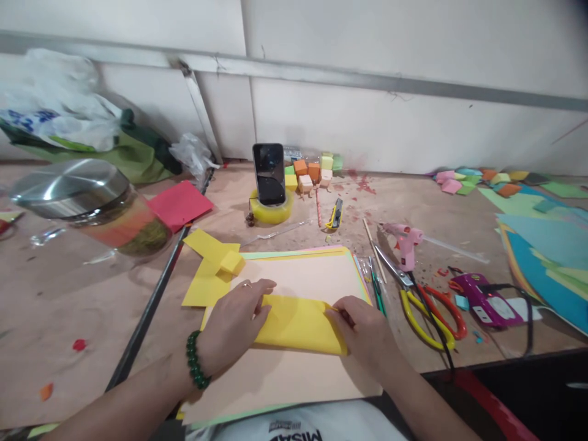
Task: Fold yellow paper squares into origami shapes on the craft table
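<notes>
A folded sheet of yellow paper (pixel 298 323) lies across a stack of pale paper sheets (pixel 294 272) in front of me. My left hand (pixel 241 318), with a ring and a green bead bracelet, holds the folded sheet's left end; its thumb rests on the paper and its index finger reaches past the upper edge. At the upper right corner, my right hand (pixel 365 327) pinches the same sheet between thumb and fingers. Left of the stack are yellow paper pieces (pixel 202 285) with a small yellow paper cube (pixel 232 262) on them.
Right of the stack lie scissors (pixel 427 318), a pink glue gun (pixel 407 242) and a purple power strip (pixel 489 303). Behind are a utility knife (pixel 337 214), a phone (pixel 269 174) on a tape roll (pixel 275 211) and small paper cubes (pixel 301 168). A lidded jar (pixel 114 220) stands left.
</notes>
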`<state>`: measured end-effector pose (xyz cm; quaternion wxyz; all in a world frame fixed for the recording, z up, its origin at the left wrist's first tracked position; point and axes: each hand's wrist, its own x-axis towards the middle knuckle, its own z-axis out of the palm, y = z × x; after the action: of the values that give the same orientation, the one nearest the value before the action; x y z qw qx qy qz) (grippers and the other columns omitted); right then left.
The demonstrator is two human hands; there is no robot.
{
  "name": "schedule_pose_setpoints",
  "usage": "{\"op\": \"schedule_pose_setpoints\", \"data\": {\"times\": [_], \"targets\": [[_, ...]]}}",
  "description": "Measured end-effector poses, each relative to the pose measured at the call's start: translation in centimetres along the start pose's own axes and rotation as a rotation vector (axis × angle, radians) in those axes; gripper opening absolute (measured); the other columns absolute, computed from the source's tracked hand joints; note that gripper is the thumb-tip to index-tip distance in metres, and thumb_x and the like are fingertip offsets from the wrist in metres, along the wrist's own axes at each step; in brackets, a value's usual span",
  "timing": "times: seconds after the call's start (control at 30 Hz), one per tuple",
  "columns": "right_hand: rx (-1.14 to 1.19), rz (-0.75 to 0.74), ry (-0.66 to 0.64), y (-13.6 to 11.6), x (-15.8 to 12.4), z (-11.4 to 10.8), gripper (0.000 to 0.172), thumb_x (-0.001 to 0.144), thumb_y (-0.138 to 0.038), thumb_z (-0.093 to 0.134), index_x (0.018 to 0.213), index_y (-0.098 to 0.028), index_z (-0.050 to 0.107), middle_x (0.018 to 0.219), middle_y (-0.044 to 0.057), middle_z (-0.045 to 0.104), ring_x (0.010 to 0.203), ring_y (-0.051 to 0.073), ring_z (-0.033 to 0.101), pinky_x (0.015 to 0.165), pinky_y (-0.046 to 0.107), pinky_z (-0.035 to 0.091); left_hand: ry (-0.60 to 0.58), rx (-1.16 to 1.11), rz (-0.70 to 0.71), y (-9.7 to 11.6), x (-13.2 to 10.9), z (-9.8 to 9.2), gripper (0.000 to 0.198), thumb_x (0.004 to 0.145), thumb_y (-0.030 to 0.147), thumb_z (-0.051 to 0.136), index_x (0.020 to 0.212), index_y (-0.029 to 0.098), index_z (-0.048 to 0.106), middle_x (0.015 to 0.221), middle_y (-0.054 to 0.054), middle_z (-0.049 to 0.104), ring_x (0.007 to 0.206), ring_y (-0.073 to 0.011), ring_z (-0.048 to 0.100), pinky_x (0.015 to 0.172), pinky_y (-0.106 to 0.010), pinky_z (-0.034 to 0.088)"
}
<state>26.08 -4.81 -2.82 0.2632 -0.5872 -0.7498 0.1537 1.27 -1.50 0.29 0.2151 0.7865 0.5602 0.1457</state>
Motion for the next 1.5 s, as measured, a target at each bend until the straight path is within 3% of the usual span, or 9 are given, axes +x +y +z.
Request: {"op": "schedule_pose_setpoints", "data": {"times": [0.1, 0.27, 0.4, 0.57, 0.83, 1.0, 1.17, 1.27, 1.5], "targets": [[-0.05, -0.039, -0.007, 0.0, 0.0, 0.1, 0.027, 0.092, -0.028, 0.045, 0.069, -0.02, 0.057, 0.063, 0.002, 0.062, 0.059, 0.015, 0.057, 0.055, 0.024, 0.038, 0.008, 0.091, 0.164, -0.1, 0.3, -0.2, 0.031, 0.083, 0.011, 0.046, 0.106, 0.018, 0.065, 0.095, -0.009, 0.062, 0.091, -0.0255, 0.054, 0.082, -0.037, 0.044], [-0.079, -0.06, 0.007, 0.2, 0.0, 0.2, 0.026, 0.092, -0.027, 0.046, 0.069, -0.02, 0.056, 0.062, 0.001, 0.06, 0.057, 0.014, 0.055, 0.053, 0.023, 0.037, -0.241, 0.067, 0.441, 0.2, 1.2, -2.2, 0.038, 0.082, 0.004, 0.037, 0.093, 0.02, 0.069, 0.092, -0.007, 0.065, 0.088, -0.022, 0.055, 0.08, -0.035, 0.041], [-0.088, -0.073, 0.021, 0.3, 0.0, 0.2, 0.028, 0.093, -0.028, 0.045, 0.069, -0.019, 0.056, 0.061, 0.001, 0.06, 0.056, 0.013, 0.054, 0.052, 0.023, 0.036, -0.315, 0.163, 0.458, 1.5, 0.5, -3.4, 0.03, 0.09, 0.031, 0.045, 0.108, 0.021, 0.066, 0.09, -0.008, 0.062, 0.085, -0.025, 0.055, 0.081, -0.04, 0.04], [-0.082, -0.067, 0.006, 0.3, 0.1, 0.2, 0.027, 0.092, -0.028, 0.045, 0.069, -0.019, 0.056, 0.06, 0.001, 0.059, 0.055, 0.013, 0.054, 0.052, 0.023, 0.035, -0.209, 0.308, 0.449, 2.4, -1.3, -1.9, 0.068, 0.078, 0.074, 0.046, 0.12, 0.023, 0.063, 0.093, -0.012, 0.059, 0.091, -0.0329, 0.052, 0.09, -0.054, 0.037], [-0.067, -0.046, -0.02, 0.2, 0.1, 0.2, 0.024, 0.091, -0.027, 0.047, 0.069, -0.02, 0.054, 0.062, 0.0, 0.059, 0.056, 0.013, 0.053, 0.052, 0.023, 0.036, -0.272, 0.198, 0.493, 3.7, -1.1, -1.1, 0.079, 0.081, 0.078, 0.029, 0.102, 0.011, 0.065, 0.093, -0.014, 0.061, 0.084, -0.0287, 0.052, 0.081, -0.046, 0.043], [-0.094, -0.071, -0.014, 0.3, 0.2, 0.1, 0.017, 0.09, -0.024, 0.049, 0.075, -0.02, 0.057, 0.064, 0.0, 0.06, 0.059, 0.015, 0.056, 0.052, 0.024, 0.039, -0.236, 0.192, 0.501, 4.1, -1.3, -1.1, 0.077, 0.079, 0.079, 0.033, 0.105, 0.014, 0.067, 0.089, -0.013, 0.061, 0.084, -0.0295, 0.052, 0.088, -0.053, 0.04], [-0.164, -0.356, 0.115, -0.5, 0.2, -1.0, 0.022, 0.089, -0.011, 0.047, 0.102, -0.018, 0.063, 0.102, 0.01, 0.067, 0.096, 0.022, 0.059, 0.084, 0.037, 0.048, -0.295, 0.208, 0.509, 3.9, -2.2, -1.3, 0.067, 0.079, 0.073, 0.046, 0.104, 0.016, 0.068, 0.1, -0.016, 0.064, 0.102, -0.0343, 0.055, 0.103, -0.06, 0.03], [-0.085, -0.605, 0.01, -1.6, -0.1, -1.4, 0.026, 0.088, -0.005, 0.045, 0.095, -0.021, 0.065, 0.103, 0.006, 0.069, 0.103, 0.021, 0.055, 0.096, 0.043, 0.041, -0.362, 0.225, 0.514, 3.9, -2.6, -1.7, 0.062, 0.078, 0.071, 0.051, 0.101, 0.016, 0.068, 0.109, -0.019, 0.063, 0.111, -0.0354, 0.054, 0.106, -0.061, 0.028], [-0.044, -0.731, -0.303, -2.9, -0.1, -0.9, 0.018, 0.086, -0.005, 0.053, 0.097, -0.014, 0.064, 0.092, 0.008, 0.069, 0.084, 0.019, 0.055, 0.073, 0.033, 0.049, -0.406, 0.207, 0.547, 3.6, -2.4, -2.4, 0.055, 0.08, 0.069, 0.051, 0.083, 0.017, 0.07, 0.103, -0.019, 0.067, 0.114, -0.0371, 0.054, 0.103, -0.062, 0.031]]}}
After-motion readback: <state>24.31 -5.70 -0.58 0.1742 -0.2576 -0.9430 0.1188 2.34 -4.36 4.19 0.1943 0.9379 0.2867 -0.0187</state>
